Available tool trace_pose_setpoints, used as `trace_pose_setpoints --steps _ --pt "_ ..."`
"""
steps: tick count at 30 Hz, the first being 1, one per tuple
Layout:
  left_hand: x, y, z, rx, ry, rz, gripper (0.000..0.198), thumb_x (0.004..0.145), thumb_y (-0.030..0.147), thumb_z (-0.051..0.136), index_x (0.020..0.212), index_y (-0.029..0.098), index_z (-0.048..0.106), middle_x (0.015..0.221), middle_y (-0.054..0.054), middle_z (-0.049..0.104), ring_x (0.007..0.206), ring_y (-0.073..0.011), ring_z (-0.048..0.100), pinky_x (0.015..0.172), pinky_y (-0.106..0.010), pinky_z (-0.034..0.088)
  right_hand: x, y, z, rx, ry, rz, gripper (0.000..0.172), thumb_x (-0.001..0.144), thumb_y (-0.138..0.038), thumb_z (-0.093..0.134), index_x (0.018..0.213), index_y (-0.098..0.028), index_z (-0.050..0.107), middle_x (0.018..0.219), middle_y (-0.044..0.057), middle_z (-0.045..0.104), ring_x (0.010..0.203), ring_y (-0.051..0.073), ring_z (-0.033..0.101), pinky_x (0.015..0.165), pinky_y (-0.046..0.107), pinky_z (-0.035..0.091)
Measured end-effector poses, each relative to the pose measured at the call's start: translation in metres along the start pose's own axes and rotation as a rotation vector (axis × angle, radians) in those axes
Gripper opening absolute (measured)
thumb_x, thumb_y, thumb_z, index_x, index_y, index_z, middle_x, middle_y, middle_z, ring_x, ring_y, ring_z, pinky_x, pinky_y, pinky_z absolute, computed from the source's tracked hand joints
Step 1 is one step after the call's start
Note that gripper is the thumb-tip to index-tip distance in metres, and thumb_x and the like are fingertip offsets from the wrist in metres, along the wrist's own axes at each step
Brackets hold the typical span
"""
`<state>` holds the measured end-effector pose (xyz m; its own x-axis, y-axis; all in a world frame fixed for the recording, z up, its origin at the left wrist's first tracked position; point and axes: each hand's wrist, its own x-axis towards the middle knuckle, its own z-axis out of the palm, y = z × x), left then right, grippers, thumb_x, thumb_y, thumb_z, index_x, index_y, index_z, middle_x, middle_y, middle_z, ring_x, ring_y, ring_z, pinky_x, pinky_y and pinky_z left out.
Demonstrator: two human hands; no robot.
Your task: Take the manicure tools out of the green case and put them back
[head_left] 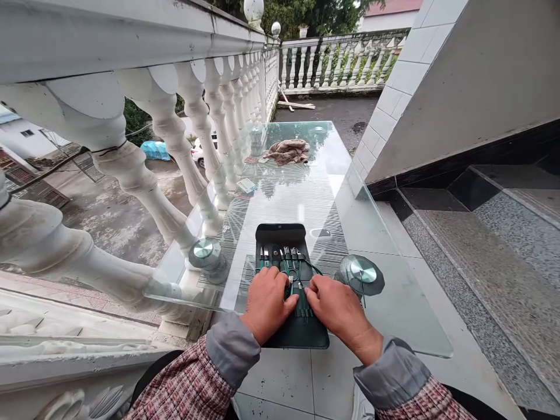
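A dark manicure case (280,232) lies unfolded at the near edge of the glass table. Nail clippers (287,256) and other small metal tools with green handles sit in its loops. My left hand (268,300) is over the case's left side, fingers curled and thumb stretched across the middle. My right hand (339,306) is at the right edge, fingers bent inward and closed near the small tools in the lower row. A thin dark green piece sticks out above its knuckles. Whatever either hand grips is hidden by the fingers.
The glass table (406,315) rests on round metal-topped supports (205,249). Toward its far end lies a crumpled brown cloth (287,151), with a small card (246,185) nearer on the left. White balusters (131,169) run along the left; stone steps (472,251) rise at right.
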<state>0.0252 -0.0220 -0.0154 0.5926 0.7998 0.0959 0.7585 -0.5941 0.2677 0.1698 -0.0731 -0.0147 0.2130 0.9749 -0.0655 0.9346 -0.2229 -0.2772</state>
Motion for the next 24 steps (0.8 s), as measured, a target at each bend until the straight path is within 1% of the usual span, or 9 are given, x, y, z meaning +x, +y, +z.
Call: trace_pose_setpoints --steps 5,8,13,15,20,24 --pt "0.0 0.0 0.0 -0.011 0.006 -0.001 0.02 0.073 0.035 0.065 0.078 0.019 0.054 0.085 -0.003 0.055 0.081 -0.0198 0.049 0.07 -0.032 0.039 0.005 -0.005 -0.007 -0.088 -0.029 0.044 0.018 0.084 -0.023 0.043 0.072 -0.018 0.057 0.076 0.007 0.066 0.069 0.018 0.061 0.053 0.027 0.025" --pt "0.0 0.0 0.0 0.003 0.004 0.009 0.019 0.074 0.035 0.064 0.079 0.019 0.054 0.085 -0.003 0.055 0.081 -0.02 0.049 0.071 -0.033 0.038 0.006 -0.004 -0.008 -0.126 -0.028 0.015 0.019 0.085 -0.024 0.042 0.076 -0.017 0.058 0.077 0.008 0.065 0.069 0.019 0.061 0.053 0.028 0.025" --pt "0.0 0.0 0.001 0.024 0.011 0.019 0.019 0.075 0.034 0.064 0.08 0.019 0.054 0.085 -0.003 0.055 0.081 -0.0202 0.049 0.071 -0.033 0.038 0.004 0.008 -0.01 -0.064 -0.03 -0.124 0.014 0.085 -0.02 0.043 0.089 -0.019 0.057 0.082 0.004 0.062 0.071 0.016 0.058 0.056 0.027 0.027" --pt "0.0 0.0 0.001 0.026 0.014 0.025 0.019 0.075 0.035 0.063 0.08 0.019 0.054 0.085 -0.003 0.055 0.081 -0.0202 0.048 0.07 -0.033 0.038 0.004 0.015 -0.011 -0.037 -0.045 -0.198 0.016 0.086 -0.018 0.043 0.093 -0.021 0.057 0.084 0.002 0.06 0.071 0.014 0.056 0.058 0.026 0.028" --pt "-0.001 0.0 0.0 0.031 0.007 0.027 0.02 0.075 0.036 0.064 0.08 0.019 0.054 0.085 -0.003 0.055 0.08 -0.0197 0.049 0.07 -0.033 0.039 0.009 0.028 -0.018 -0.028 -0.087 -0.358 0.017 0.084 -0.014 0.045 0.089 -0.023 0.058 0.088 0.001 0.054 0.079 0.013 0.051 0.059 0.023 0.029" --pt "-0.001 0.0 -0.002 0.029 0.003 0.034 0.02 0.075 0.036 0.064 0.081 0.019 0.054 0.086 -0.003 0.055 0.081 -0.02 0.049 0.07 -0.033 0.039 0.015 0.035 -0.023 -0.036 -0.086 -0.403 0.014 0.082 -0.013 0.047 0.084 -0.023 0.057 0.089 0.001 0.052 0.082 0.013 0.048 0.057 0.022 0.027"
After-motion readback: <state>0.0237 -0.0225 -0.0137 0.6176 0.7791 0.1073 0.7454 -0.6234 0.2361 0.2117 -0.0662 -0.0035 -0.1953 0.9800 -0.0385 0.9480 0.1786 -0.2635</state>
